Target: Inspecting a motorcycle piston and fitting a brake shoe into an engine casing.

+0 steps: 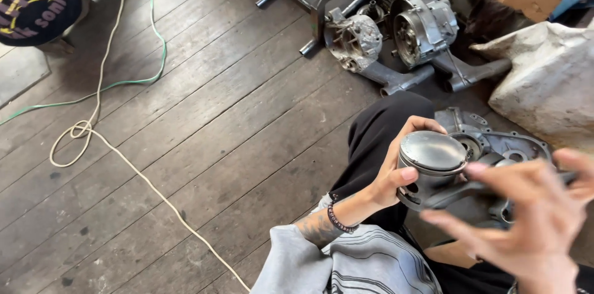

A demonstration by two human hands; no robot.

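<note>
Blurred and closest to the lens, the right hand (pixel 532 220) spreads its fingers loosely open in front of the piston (pixel 431 167), one fingertip near the rim; whether it actually touches cannot be told, and the hand is cut off at the frame's lower edge. Fingers of the left hand (pixel 396 167) curl around the piston's side, thumb pressed to the skirt, holding it above the lap. Its flat round crown tilts up toward the camera and slightly right, so its axis runs steeply upward. Behind it a grey engine cover (pixel 495 142) is partly hidden by both hands. Dark, worn wooden floorboards (pixel 235 121) run diagonally, crossed by a white cord (pixel 124 158) and a green cable (pixel 148 77). Further engine cases (pixel 396 37) sit at the top, beside a pale sack (pixel 550 77).
</note>
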